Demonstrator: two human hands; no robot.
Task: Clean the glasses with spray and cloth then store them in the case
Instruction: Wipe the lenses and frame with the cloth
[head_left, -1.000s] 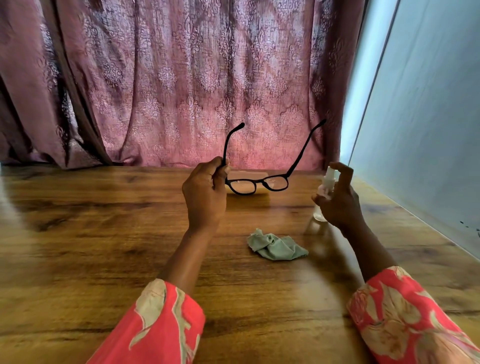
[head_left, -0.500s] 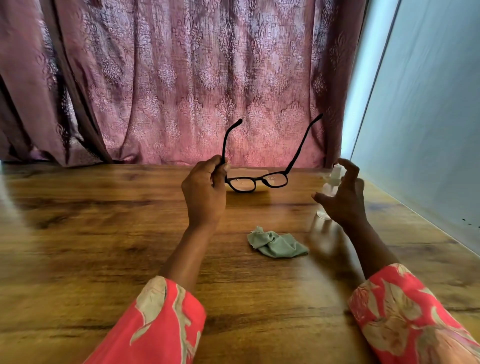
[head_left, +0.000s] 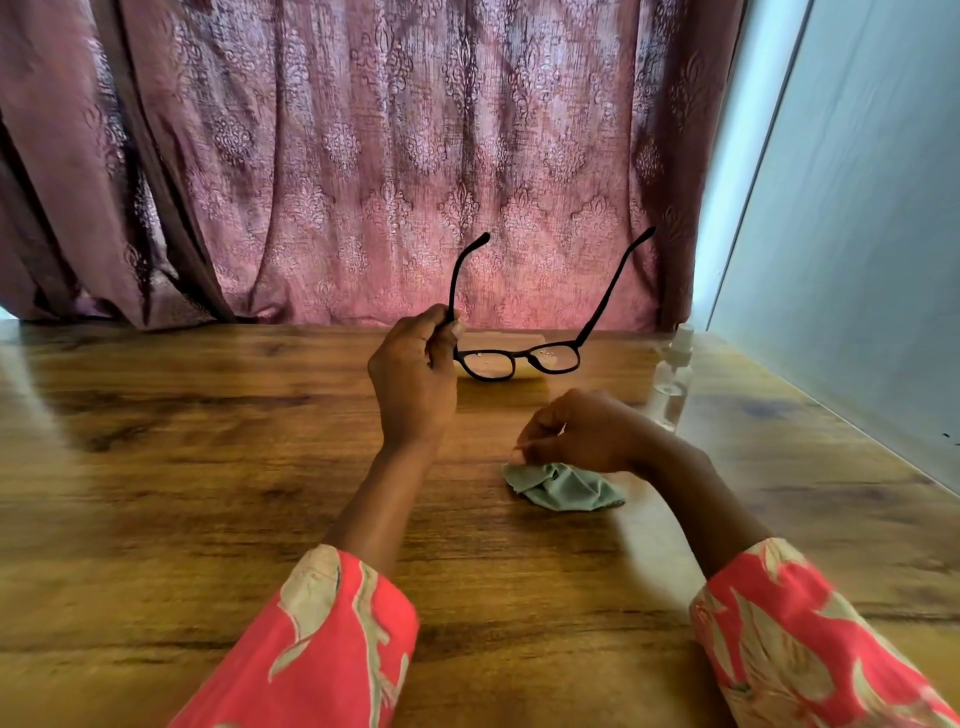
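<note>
Above table (head_left: 208, 467) | glasses (head_left: 519, 358) temples up | left hand (head_left: 415, 384) grips

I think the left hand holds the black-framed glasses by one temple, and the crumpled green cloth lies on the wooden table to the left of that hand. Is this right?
Not quite. In the head view, the left hand does hold the black-framed glasses by one temple, but the crumpled green cloth lies on the wooden table to that hand's right.

Your left hand (head_left: 414, 384) is raised with fingers curled in a pinch near the thumb, while your right hand (head_left: 584, 434) hangs lower, knuckles up, fingertips pointing down, both forearms extended forward.
</note>
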